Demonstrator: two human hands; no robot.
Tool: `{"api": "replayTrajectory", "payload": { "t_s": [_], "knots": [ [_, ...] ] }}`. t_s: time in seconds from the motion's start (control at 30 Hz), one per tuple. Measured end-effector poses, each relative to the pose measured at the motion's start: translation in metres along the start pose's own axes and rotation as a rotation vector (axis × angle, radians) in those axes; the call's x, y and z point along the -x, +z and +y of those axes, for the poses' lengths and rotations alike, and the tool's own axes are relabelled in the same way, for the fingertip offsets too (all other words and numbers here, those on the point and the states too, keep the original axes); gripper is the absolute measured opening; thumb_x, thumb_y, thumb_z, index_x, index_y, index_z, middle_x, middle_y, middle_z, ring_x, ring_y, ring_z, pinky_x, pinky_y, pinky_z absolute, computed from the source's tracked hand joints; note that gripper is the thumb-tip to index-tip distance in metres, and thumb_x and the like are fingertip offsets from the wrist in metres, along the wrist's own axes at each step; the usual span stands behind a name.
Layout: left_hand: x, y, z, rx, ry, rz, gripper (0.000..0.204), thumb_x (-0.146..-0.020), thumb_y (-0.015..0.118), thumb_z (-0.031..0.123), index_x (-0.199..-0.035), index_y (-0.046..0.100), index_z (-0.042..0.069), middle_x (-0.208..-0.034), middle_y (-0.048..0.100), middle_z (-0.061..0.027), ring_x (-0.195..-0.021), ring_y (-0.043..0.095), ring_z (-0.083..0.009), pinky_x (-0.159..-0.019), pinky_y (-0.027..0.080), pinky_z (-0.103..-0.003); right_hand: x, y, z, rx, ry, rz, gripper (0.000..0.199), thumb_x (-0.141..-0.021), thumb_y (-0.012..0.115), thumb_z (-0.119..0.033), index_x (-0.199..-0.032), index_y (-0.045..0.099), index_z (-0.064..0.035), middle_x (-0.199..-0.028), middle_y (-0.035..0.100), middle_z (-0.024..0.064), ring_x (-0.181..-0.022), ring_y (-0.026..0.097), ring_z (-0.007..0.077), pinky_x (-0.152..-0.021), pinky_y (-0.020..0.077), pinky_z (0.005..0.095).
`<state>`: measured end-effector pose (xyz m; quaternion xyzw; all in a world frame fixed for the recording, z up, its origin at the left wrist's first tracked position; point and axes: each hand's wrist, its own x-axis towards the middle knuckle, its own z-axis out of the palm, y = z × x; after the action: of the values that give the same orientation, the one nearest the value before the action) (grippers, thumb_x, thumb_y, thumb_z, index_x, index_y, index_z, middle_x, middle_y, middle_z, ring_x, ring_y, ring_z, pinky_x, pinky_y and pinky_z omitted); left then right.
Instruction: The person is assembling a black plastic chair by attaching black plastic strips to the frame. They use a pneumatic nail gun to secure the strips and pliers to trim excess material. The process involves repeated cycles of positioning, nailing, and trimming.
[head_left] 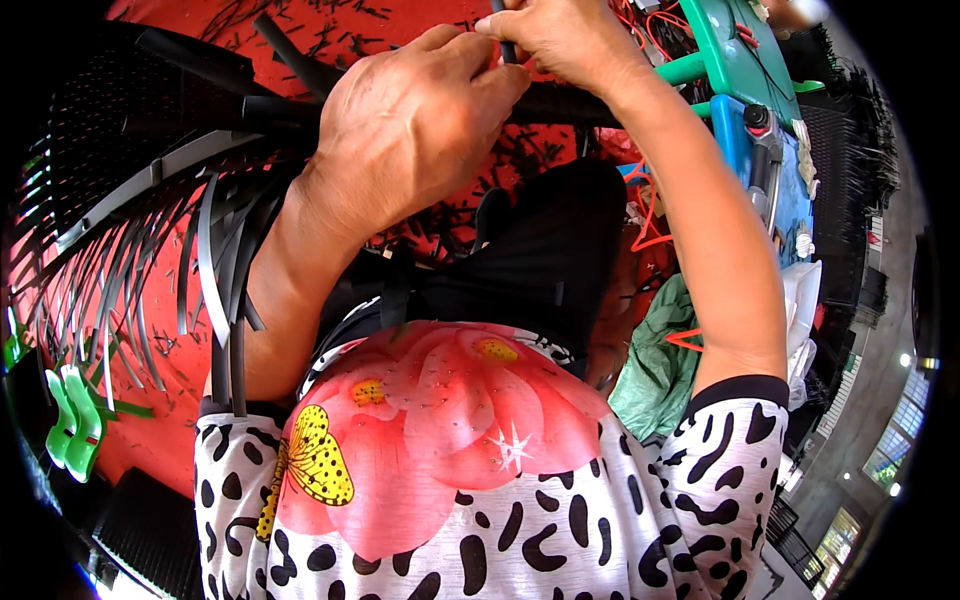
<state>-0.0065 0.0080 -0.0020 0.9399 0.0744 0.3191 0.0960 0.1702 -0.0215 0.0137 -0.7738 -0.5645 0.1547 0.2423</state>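
Note:
My left hand [415,120] is closed, knuckles up, at the upper middle of the view. Just right of it, my right hand [570,40] pinches a narrow dark strip [503,35] between thumb and fingers. The strip's lower end meets the left hand's fingertips. Beneath both hands runs a black-wrapped bar [560,104]. To the left it joins a black woven panel [95,110] with a curved grey edge strip [150,180]. Many loose black strips [130,270] hang from that edge, and a few lie against my left forearm.
Short black offcuts litter the red floor [160,425]. Green plastic pieces [75,425] lie at left. On the right are a green plastic stool [745,50], a blue surface [735,130] with a hand tool [765,160], red tubing [645,215] and a green bag [655,360].

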Motion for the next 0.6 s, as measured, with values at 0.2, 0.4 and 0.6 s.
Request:
{"api": "replayTrajectory", "payload": {
  "t_s": [0.2, 0.4, 0.6],
  "knots": [
    [-0.001, 0.0, -0.001, 0.021, 0.001, 0.012, 0.03, -0.073, 0.07, 0.007, -0.102, 0.066, 0.005, -0.083, 0.059, -0.0078, -0.079, 0.061, -0.0272, -0.066, 0.051, -0.037, 0.014, -0.024, -0.001, -0.505, -0.123, -0.207, 0.063, -0.077, 0.062, 0.005, -0.136, 0.04, 0.0064, -0.078, 0.063, 0.0084, -0.07, 0.06, 0.0124, -0.063, 0.0492, 0.0261],
    [-0.004, -0.006, 0.0, 0.02, 0.017, -0.014, 0.028, -0.073, 0.07, 0.007, -0.101, 0.066, 0.004, -0.082, 0.059, -0.0083, -0.078, 0.061, -0.0279, -0.066, 0.051, -0.037, 0.017, -0.03, 0.011, -0.377, -0.256, -0.189, 0.074, -0.073, 0.063, 0.007, -0.143, 0.037, -0.0008, -0.082, 0.061, 0.0066, -0.074, 0.059, 0.0128, -0.07, 0.0506, 0.0271],
    [-0.005, -0.007, 0.003, 0.04, 0.02, -0.04, 0.027, -0.073, 0.07, 0.007, -0.1, 0.066, 0.004, -0.081, 0.058, -0.0086, -0.076, 0.06, -0.0283, -0.064, 0.05, -0.038, 0.005, -0.037, 0.01, -0.082, -0.424, -0.547, 0.039, -0.075, 0.063, 0.004, -0.112, 0.067, -0.0056, -0.082, 0.063, 0.0079, -0.08, 0.063, 0.0152, -0.074, 0.0504, 0.0304]
  ]
}}
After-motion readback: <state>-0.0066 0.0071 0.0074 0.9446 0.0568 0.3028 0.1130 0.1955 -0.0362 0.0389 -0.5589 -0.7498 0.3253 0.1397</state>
